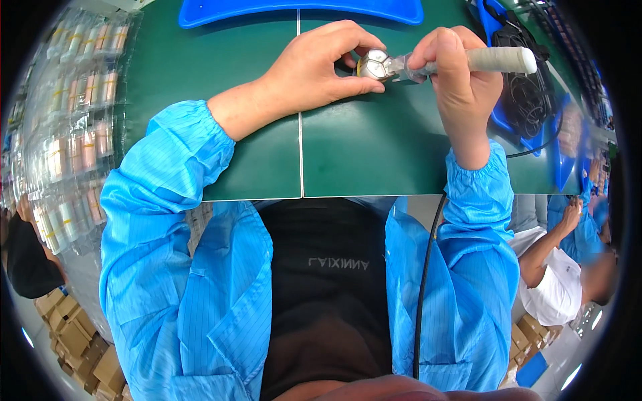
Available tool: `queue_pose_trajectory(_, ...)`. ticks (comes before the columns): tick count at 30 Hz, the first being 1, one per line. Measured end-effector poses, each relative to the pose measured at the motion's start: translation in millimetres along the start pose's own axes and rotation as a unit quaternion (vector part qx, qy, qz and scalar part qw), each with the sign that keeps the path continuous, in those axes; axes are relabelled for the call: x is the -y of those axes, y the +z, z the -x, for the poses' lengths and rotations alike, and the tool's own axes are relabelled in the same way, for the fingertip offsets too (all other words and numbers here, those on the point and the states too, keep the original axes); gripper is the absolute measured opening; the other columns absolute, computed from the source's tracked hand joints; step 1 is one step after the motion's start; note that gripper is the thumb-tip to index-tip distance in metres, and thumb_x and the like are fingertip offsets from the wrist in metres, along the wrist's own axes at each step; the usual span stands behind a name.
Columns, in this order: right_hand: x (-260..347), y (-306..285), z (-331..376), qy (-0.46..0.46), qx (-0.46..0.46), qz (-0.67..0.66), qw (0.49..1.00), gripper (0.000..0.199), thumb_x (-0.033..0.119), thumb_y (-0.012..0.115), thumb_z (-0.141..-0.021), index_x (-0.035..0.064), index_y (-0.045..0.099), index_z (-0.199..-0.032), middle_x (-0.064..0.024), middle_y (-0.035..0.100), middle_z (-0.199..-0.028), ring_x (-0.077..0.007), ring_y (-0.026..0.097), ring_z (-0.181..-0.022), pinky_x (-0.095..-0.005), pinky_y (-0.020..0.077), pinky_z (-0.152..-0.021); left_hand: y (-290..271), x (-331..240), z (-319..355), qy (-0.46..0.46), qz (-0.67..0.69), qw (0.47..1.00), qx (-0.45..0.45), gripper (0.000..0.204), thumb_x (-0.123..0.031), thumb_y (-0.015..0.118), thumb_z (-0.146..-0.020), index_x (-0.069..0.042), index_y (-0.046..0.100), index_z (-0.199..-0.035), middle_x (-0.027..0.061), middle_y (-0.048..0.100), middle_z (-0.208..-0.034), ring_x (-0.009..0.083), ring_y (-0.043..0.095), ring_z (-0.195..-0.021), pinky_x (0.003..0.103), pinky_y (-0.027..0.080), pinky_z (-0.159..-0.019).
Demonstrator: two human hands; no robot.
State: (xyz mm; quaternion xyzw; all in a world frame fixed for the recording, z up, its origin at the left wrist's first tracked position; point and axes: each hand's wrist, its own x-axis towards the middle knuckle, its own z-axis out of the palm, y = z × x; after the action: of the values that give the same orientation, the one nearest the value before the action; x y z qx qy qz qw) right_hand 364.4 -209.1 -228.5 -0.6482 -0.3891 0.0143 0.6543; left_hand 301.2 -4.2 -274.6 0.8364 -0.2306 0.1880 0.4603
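My left hand (pixel 319 70) pinches a small battery pack (pixel 376 65) between thumb and fingers, just over the green table (pixel 361 147). The pack's silver, segmented round end faces up and to the right, and a yellow band shows along its side. My right hand (pixel 461 77) is closed round a pen-like tool with a thick off-white handle (pixel 505 59). Clear wrapping surrounds the tool's front part, and its metal tip is at the right edge of the silver end. Whether tip and pack touch, I cannot tell.
A blue tray (pixel 301 9) lies along the far edge. Black cables (pixel 528 100) fill a blue bin at the right. Clear plastic packs of cylindrical cells (pixel 83 147) stand at the left. Beyond the right side sits a person in white (pixel 555 287); cardboard boxes (pixel 77 334) lie lower left.
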Motion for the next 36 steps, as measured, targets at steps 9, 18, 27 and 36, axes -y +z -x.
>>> queue_pose_trajectory(9, 3, -5, 0, 0.029, -0.086, 0.026, 0.996, 0.028, 0.019, 0.048, -0.101, 0.002, 0.055, -0.079, -0.0147, 0.063, -0.073, -0.0079, 0.048, -0.055, -0.0221, 0.0346, -0.05, -1, -1, 1, -0.014, -0.003, 0.999, 0.031, 0.049, -0.016, 0.083, -0.078, -0.006, 0.064, -0.122, 0.0072, 0.065, -0.109, 0.0184, 0.065, -0.09, 0.027, 0.054, -0.081)
queue_pose_trajectory(18, -8, -16, -5, 0.047, -0.133, -0.021, 0.99, 0.026, 0.021, 0.05, -0.101, 0.0036, 0.056, -0.083, -0.0116, 0.065, -0.078, -0.0053, 0.042, -0.051, -0.0207, 0.0345, -0.048, 2, -11, -2, -0.134, -0.073, 0.988, 0.021, 0.058, -0.023, 0.084, -0.076, -0.007, 0.057, -0.124, 0.0074, 0.065, -0.109, 0.0177, 0.064, -0.098, 0.029, 0.053, -0.087)
queue_pose_trajectory(27, 1, -8, -1, 0.004, -0.094, -0.009, 0.995, 0.027, 0.019, 0.049, -0.102, 0.0033, 0.057, -0.081, -0.0098, 0.065, -0.075, -0.0073, 0.046, -0.054, -0.0205, 0.0331, -0.047, 2, -7, 0, -0.069, 0.014, 0.997, 0.03, 0.049, -0.014, 0.079, -0.081, -0.006, 0.062, -0.127, 0.0083, 0.067, -0.112, 0.0174, 0.066, -0.096, 0.029, 0.054, -0.088)
queue_pose_trajectory(36, -3, -5, -2, 0.01, -0.032, 0.047, 0.998, 0.03, 0.019, 0.051, -0.103, 0.0025, 0.058, -0.078, -0.0069, 0.065, -0.075, -0.0081, 0.051, -0.059, -0.0229, 0.0385, -0.053, 3, -5, 0, -0.065, 0.017, 0.997, 0.03, 0.048, -0.014, 0.078, -0.082, -0.006, 0.062, -0.126, 0.0079, 0.067, -0.11, 0.0169, 0.066, -0.095, 0.029, 0.054, -0.087)
